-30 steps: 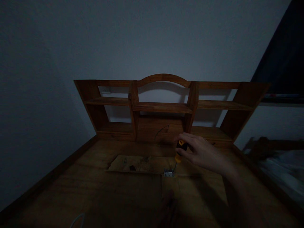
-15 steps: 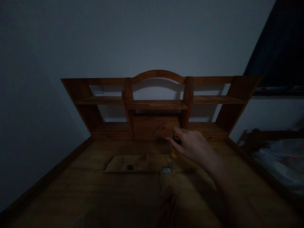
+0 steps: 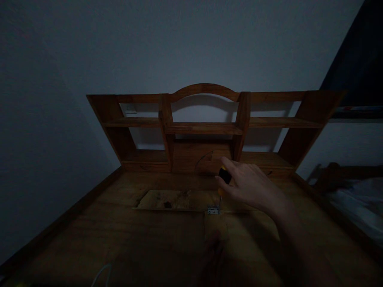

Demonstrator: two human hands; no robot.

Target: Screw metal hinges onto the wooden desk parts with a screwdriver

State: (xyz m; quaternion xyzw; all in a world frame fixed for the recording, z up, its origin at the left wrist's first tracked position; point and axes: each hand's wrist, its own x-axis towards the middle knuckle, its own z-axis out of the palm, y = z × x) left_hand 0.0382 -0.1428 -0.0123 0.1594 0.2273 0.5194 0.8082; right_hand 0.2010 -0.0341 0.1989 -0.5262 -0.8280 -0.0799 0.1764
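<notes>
My right hand (image 3: 249,185) is wrapped round a screwdriver (image 3: 225,175) with a yellow and black handle. The tool stands nearly upright, its metal shaft running down to the right side of a small metal hinge (image 3: 213,209). That hinge lies at the far edge of a small wooden piece (image 3: 214,224) on the wooden desktop. In deep shadow at the bottom, my left hand (image 3: 214,255) has its fingers closed at the near edge of the wooden piece. The screwdriver's tip is too dark to make out exactly.
Behind the desktop (image 3: 143,235) rises a wooden shelf unit (image 3: 203,128) with an arched middle rail. A pale, stained strip (image 3: 176,199) lies left of the hinge. One white cable (image 3: 103,271) curves at the lower left. White plastic-like material (image 3: 359,199) is at the right.
The view has shifted slightly, so the shelf and desk sit further right. My right hand has turned a little on the screwdriver, whose tip stays at the hinge. My left hand stays low.
</notes>
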